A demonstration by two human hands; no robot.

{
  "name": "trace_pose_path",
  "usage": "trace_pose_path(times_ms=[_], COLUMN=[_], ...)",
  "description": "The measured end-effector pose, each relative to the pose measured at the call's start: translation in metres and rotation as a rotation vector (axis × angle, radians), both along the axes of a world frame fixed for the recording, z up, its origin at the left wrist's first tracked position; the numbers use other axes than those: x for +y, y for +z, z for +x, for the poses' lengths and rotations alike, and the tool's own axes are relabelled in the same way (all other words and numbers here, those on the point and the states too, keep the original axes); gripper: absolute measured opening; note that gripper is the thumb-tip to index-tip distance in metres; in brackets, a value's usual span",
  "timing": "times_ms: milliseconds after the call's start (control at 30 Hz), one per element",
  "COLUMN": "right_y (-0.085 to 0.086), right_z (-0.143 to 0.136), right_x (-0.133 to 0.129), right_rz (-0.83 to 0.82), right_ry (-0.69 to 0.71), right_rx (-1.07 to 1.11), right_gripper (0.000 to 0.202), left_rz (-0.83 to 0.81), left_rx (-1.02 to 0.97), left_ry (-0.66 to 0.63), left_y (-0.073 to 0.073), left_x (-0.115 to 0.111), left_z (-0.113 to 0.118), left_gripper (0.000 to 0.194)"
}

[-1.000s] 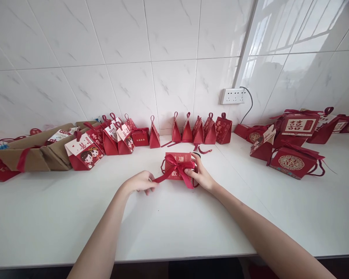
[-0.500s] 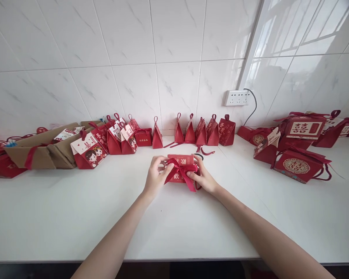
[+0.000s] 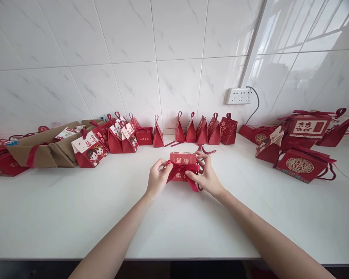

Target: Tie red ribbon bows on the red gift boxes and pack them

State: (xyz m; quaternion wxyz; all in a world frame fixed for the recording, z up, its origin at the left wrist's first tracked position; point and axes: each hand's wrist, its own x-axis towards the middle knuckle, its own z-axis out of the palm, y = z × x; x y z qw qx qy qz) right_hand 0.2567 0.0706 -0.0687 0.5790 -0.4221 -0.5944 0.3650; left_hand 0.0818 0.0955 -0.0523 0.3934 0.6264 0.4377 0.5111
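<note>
A small red gift box (image 3: pixel 184 157) with gold Chinese characters sits on the white table in front of me. Across its front lies a red satin ribbon (image 3: pixel 180 169) tied in a bow, one tail hanging down at the right. My left hand (image 3: pixel 158 177) pinches the bow's left loop between thumb and fingers. On the other side, my right hand (image 3: pixel 208 175) has its thumb pressed on the ribbon right of the knot. Its fingers curl around the box's right end, where they are partly hidden.
Along the tiled wall stands a row of red peaked gift boxes (image 3: pixel 202 131). An open cardboard box (image 3: pixel 40 156) is at the left, beside decorated boxes (image 3: pixel 90 149). More red boxes (image 3: pixel 301 164) are grouped at the right. A loose ribbon piece (image 3: pixel 208 151) lies behind my right hand.
My left fingers have drawn closer together on the left loop. The right hand's fingers have shifted around the box's end, and more of the box's top face shows.
</note>
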Motion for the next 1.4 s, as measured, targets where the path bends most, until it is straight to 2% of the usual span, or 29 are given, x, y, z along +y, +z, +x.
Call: trace_pose_path(times_ms=[167,433,600,733,833,967,1167,1400], right_y=[-0.001,-0.006,-0.005,-0.003,0.001,0.006,0.010,0.015], right_z=[0.003,0.003,0.005,0.009,0.012,0.012,0.012,0.014], right_x=[0.001,0.008,0.009,0.011,0.011,0.008,0.007,0.006], right_rz=[-0.007,0.025,-0.011,0.016,0.005,-0.103,-0.282,-0.354], right_ry=[0.069,-0.121,0.000,-0.058,-0.038,0.031,0.158,0.134], right_rx=[0.033,-0.073,-0.024,-0.069,-0.080,0.036,0.334,0.389], right_gripper=[0.042,0.036,0.037,0.043,0.044,0.041,0.041,0.033], left_rz=[-0.024,0.005,0.069,0.139,0.222,0.228,0.165,0.278], left_rx=[-0.051,-0.006,0.040,0.089,0.189,0.202,0.097,0.088], left_ry=[-0.008,-0.036,-0.008,-0.044,-0.069,0.032,0.037,0.158], left_y=[-0.003,-0.002,-0.004,0.000,0.004,0.006,0.005,-0.005], left_x=[-0.002,-0.002,0.002,0.001,0.001,0.002,-0.001,-0.001], left_z=[0.003,0.003,0.000,-0.003,-0.003,-0.002,-0.001,0.006], left_gripper=[0.024,0.026,0.026,0.018,0.018,0.030,0.027,0.027])
